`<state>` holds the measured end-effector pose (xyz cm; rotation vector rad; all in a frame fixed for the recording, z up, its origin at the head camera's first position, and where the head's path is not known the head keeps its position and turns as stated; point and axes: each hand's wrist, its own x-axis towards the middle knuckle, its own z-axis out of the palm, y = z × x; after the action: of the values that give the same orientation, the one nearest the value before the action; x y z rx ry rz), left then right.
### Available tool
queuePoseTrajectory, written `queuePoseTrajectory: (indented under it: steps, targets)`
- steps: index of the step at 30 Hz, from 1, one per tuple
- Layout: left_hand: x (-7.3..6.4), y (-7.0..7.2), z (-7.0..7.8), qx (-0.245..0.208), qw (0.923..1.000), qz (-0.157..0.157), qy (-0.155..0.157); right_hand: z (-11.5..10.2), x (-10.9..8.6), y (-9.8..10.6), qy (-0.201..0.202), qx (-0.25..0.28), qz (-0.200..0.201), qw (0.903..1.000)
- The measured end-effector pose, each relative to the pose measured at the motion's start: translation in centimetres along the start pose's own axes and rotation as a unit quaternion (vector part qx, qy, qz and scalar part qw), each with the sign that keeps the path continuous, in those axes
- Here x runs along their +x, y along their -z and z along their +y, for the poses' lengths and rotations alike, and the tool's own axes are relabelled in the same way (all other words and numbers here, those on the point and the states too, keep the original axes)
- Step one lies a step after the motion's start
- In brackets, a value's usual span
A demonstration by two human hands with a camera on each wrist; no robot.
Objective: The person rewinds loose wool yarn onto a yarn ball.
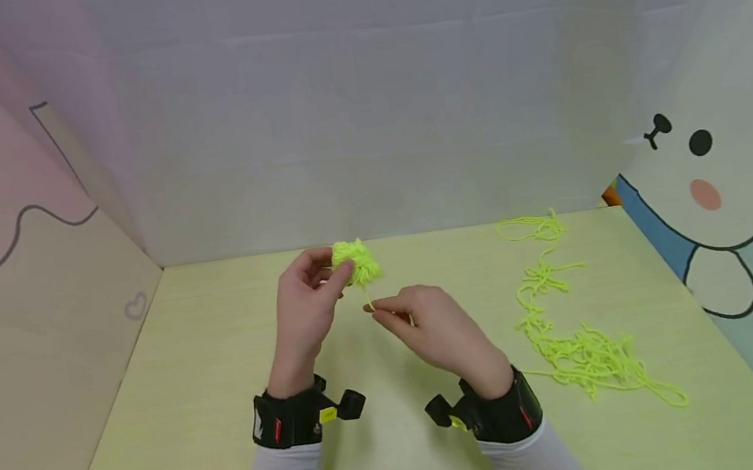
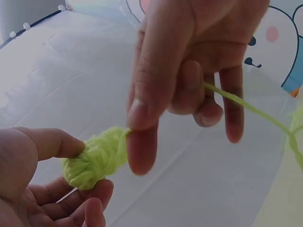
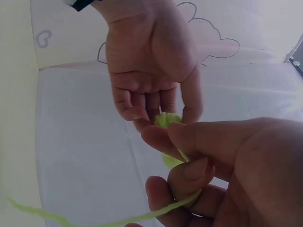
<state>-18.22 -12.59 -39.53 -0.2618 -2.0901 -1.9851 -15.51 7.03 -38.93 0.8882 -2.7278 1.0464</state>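
Left hand [image 1: 303,304]: is holding a yarn bundle between thumb and fingers, above the surface [image 1: 189,387].
Neon-yellow yarn bundle [image 1: 355,262]: is sitting in that grip, showing near the middle of the far edge; winding is looking well started, with a compact, thick clump done.
Yarn strand [image 1: 368,296]: is running from the bundle to the right fingertips.
Right hand [image 1: 435,330]: is pinching the strand between thumb and forefinger, with more yarn passing through its fingers.
Loose yarn [image 1: 589,362]: is lying in a tangled trail from the far edge towards the near right corner; a good share is apparently remaining to be wound.
Left edge: a broad bare stretch is lying between it and the left arm, offering the most room.
Far edge: the backdrop [image 1: 363,133] is rising right behind, making forward room look tight.
Between the forearms: wrist cameras [image 1: 351,403] are narrowing the gap.
Right edge: a narrower strip is showing beyond the tangle.
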Motion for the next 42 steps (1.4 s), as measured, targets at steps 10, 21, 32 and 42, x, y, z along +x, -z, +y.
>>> queuePoseTrajectory:
  steps: [10,21,32,42]
  targets:
    - [-0.3,-0.3,-0.3,0.06,0.9982,-0.006,0.0,-0.2,-1.1,2.0,0.018,-0.017,0.074,0.997]
    - [-1.0,-0.3,0.1,0.105,0.9854,-0.134,-0.001,0.5,-1.3,2.8,0.078,-0.004,0.183,0.98]
    - [-1.1,0.7,1.0,0.004,0.9639,-0.266,0.015,1.3,-0.9,3.0,0.097,0.024,0.216,0.9712]
    - [-1.2,1.0,1.1,-0.068,0.9473,-0.313,-0.004,1.5,-0.7,2.2,0.055,0.083,0.187,0.9773]
